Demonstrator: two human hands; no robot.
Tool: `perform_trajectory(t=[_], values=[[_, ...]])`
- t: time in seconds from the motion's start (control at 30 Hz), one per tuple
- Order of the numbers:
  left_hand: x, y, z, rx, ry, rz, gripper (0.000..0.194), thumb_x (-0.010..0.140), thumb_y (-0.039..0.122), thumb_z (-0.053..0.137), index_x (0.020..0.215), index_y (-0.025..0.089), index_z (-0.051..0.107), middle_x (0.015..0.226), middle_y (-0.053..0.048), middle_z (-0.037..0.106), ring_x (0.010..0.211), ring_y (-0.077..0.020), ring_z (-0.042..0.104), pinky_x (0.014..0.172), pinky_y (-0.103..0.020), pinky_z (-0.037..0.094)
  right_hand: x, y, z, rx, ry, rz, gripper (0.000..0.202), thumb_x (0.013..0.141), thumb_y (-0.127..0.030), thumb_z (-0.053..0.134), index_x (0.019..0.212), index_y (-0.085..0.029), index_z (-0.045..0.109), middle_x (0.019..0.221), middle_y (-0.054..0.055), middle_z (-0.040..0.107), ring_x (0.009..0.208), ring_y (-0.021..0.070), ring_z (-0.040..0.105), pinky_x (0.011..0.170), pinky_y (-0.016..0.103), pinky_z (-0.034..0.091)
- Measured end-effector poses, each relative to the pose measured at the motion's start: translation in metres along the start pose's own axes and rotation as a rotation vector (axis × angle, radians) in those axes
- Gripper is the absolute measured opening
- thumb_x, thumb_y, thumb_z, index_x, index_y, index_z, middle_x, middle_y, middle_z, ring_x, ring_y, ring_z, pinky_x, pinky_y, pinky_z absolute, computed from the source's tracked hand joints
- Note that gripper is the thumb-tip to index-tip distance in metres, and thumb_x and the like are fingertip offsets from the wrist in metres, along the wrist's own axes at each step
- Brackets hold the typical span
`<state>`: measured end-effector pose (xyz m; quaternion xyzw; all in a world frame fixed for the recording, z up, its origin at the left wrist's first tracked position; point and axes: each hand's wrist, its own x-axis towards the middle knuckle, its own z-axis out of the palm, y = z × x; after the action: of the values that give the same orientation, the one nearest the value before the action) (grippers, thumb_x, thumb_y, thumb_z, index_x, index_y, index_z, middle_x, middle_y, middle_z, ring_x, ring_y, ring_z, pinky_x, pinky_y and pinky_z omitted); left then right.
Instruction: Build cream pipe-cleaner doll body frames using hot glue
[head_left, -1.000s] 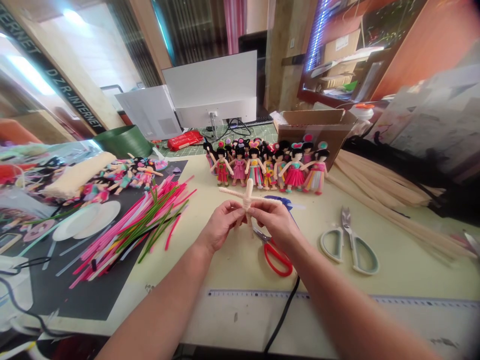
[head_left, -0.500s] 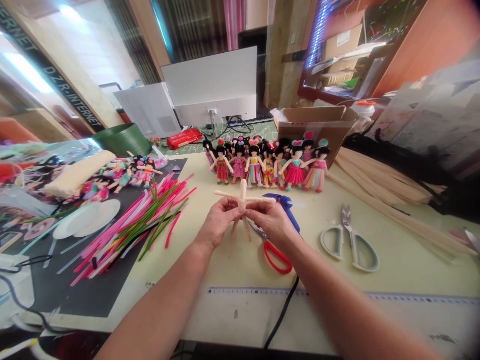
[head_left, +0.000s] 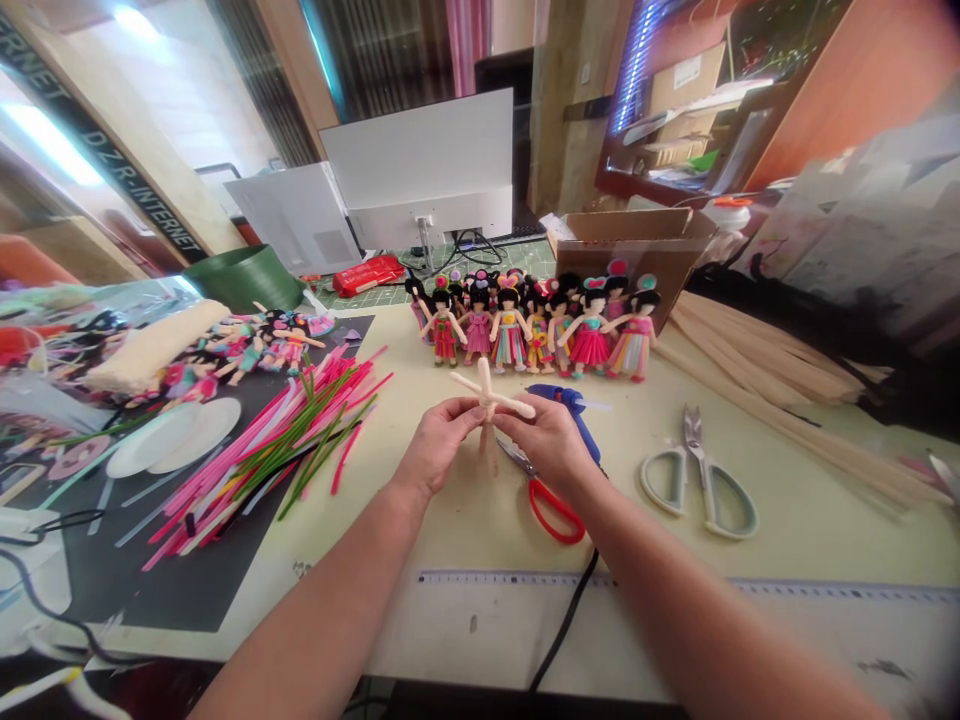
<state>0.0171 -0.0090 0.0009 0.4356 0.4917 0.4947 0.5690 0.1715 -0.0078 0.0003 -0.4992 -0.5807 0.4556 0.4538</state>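
Note:
Between both hands I hold a cream pipe-cleaner doll body [head_left: 484, 378] upright over the table, its head loop on top, two arms out to the sides and legs hanging below. My left hand [head_left: 444, 440] pinches it at the middle from the left. From the right, my right hand [head_left: 546, 436] grips it near the same spot, fingertips close to the left ones. Just under my right hand lie red-handled scissors [head_left: 555, 512], partly covered by it. A blue glue gun [head_left: 571, 405] rests behind that hand, its black cord running toward the front edge.
Several finished dolls [head_left: 510, 335] stand in rows at the back, before a cardboard box [head_left: 630, 228]. Left lies a pile of coloured pipe cleaners [head_left: 300, 430] beside white plates [head_left: 202, 437]. White-handled shears [head_left: 697, 470] and beige strips [head_left: 787, 400] are right. A ruler [head_left: 517, 580] lies in front.
The doll body has turned in my fingers: its right arm now points toward me and down, its left arm away. Both hands stay in nearly the same place.

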Motion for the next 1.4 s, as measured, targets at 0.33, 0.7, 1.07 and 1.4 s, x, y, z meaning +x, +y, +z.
perform_trajectory(t=[0.33, 0.7, 1.07, 1.4], values=[[-0.0006, -0.0008, 0.0005, 0.051, 0.022, 0.054, 0.022, 0.066, 0.035, 0.078, 0.075, 0.016, 0.071, 0.068, -0.001, 0.061, 0.067, -0.0118, 0.051, 0.068, -0.027, 0.039, -0.0009, 0.0005, 0.0022, -0.018, -0.033, -0.045, 0.023, 0.075, -0.041, 0.068, 0.075, -0.018, 0.07, 0.072, 0.002, 0.067, 0.066, 0.015, 0.056, 0.061, 0.027, 0.041], [0.0016, -0.0072, -0.005, 0.023, -0.073, 0.051, 0.031, 0.071, 0.041, 0.075, 0.09, 0.017, 0.073, 0.079, -0.003, 0.065, 0.074, -0.0125, 0.055, 0.069, -0.025, 0.04, 0.0012, -0.001, -0.0009, 0.093, -0.033, 0.026, 0.02, 0.07, -0.037, 0.071, 0.075, -0.017, 0.068, 0.067, 0.001, 0.064, 0.059, 0.013, 0.052, 0.055, 0.027, 0.04], [-0.0007, -0.0017, -0.0024, -0.25, -0.153, -0.088, 0.031, 0.069, 0.039, 0.079, 0.091, 0.018, 0.074, 0.08, -0.002, 0.065, 0.072, -0.0109, 0.054, 0.066, -0.024, 0.041, -0.0004, -0.0034, -0.0027, 0.009, -0.038, 0.031, 0.024, 0.072, -0.041, 0.069, 0.074, -0.018, 0.067, 0.067, 0.002, 0.062, 0.058, 0.012, 0.049, 0.053, 0.027, 0.038], [0.0024, -0.0046, 0.0014, -0.331, -0.103, -0.013, 0.021, 0.066, 0.029, 0.081, 0.075, 0.015, 0.069, 0.07, 0.001, 0.06, 0.063, -0.0073, 0.051, 0.06, -0.021, 0.04, -0.0019, 0.0005, 0.0005, -0.073, 0.014, -0.039, 0.03, 0.074, -0.047, 0.066, 0.068, -0.018, 0.066, 0.06, 0.001, 0.059, 0.056, 0.0127, 0.048, 0.05, 0.026, 0.036]])
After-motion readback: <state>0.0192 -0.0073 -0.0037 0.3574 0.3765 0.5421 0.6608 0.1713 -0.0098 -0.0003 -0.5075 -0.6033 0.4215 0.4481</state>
